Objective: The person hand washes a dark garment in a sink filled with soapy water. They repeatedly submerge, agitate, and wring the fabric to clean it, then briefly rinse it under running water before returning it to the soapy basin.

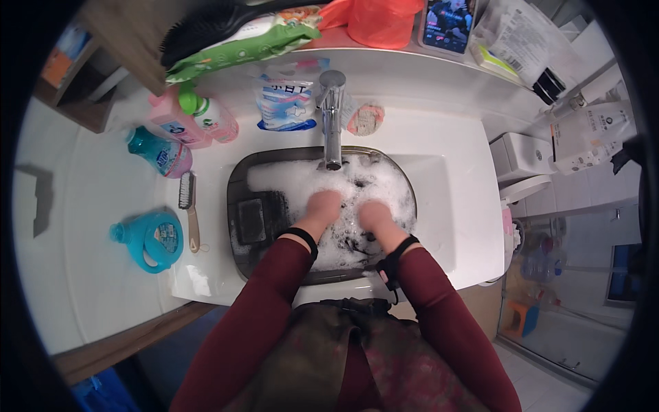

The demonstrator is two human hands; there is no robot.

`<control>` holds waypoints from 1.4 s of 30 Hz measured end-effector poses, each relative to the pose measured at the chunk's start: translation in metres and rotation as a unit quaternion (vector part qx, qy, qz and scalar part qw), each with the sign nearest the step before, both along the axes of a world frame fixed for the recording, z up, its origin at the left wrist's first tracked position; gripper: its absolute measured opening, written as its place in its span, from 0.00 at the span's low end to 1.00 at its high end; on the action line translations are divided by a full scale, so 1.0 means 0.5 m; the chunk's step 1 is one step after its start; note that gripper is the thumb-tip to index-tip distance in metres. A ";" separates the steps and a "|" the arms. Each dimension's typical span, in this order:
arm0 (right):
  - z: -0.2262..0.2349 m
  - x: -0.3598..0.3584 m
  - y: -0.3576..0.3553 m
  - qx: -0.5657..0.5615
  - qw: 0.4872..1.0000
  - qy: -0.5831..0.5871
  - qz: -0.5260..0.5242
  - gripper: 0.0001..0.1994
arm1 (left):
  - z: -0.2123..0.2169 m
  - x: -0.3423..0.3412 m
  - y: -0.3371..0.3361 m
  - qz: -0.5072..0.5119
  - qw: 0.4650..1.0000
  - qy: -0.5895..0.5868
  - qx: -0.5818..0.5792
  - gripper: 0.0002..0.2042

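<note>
My left hand [325, 205] and my right hand [374, 215] are both down in white suds [285, 177], side by side and a little apart. Foam hides the fingers of each, so whether they grip anything does not show. The suds fill much of a dark grey plastic basin [235, 180] that sits in the white sink. Dark patches [355, 244] show through the foam beside my right hand, perhaps wet cloth. At the basin's left is a ribbed part with a rectangular recess [251, 220]. Above the far rim hangs a chrome faucet [332, 130]; no running water is visible.
Left of the basin lie a scrub brush [191, 209] and a teal jug [152, 239], with a teal-and-pink bottle [161, 152] and pink bottles [218, 123] behind. A blue-white pouch [285, 103] stands by the faucet. The shelf above holds a phone [447, 25] and green wipes pack [247, 51].
</note>
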State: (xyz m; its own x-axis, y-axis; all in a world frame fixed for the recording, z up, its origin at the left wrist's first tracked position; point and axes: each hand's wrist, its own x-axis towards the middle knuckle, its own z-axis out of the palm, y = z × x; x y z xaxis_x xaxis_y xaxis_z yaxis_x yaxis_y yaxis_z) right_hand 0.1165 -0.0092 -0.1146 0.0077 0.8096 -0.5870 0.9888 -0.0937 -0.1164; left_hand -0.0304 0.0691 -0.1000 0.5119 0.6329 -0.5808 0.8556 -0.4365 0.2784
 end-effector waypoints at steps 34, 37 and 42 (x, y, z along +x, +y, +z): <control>0.039 -0.007 -0.033 -0.098 0.993 0.071 -0.015 0.22 | -0.060 0.020 -0.140 -0.055 0.993 0.031 0.102 0.15; 0.035 -0.005 0.024 -0.109 0.993 0.038 -0.008 0.20 | -0.067 0.024 -0.119 -0.096 0.992 0.042 0.071 0.11; 0.022 0.018 0.042 -0.038 0.990 0.072 -0.111 0.22 | -0.042 0.009 -0.100 -0.039 0.997 -0.035 0.063 0.13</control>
State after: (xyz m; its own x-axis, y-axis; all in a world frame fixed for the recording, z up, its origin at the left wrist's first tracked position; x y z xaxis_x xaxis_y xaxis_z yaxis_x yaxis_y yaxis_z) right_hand 0.1257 0.0120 -0.1035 0.0918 0.7513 -0.6536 0.9163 -0.3207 -0.2400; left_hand -0.0260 0.0191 -0.1210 0.5996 0.6552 -0.4596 0.7975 -0.5371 0.2749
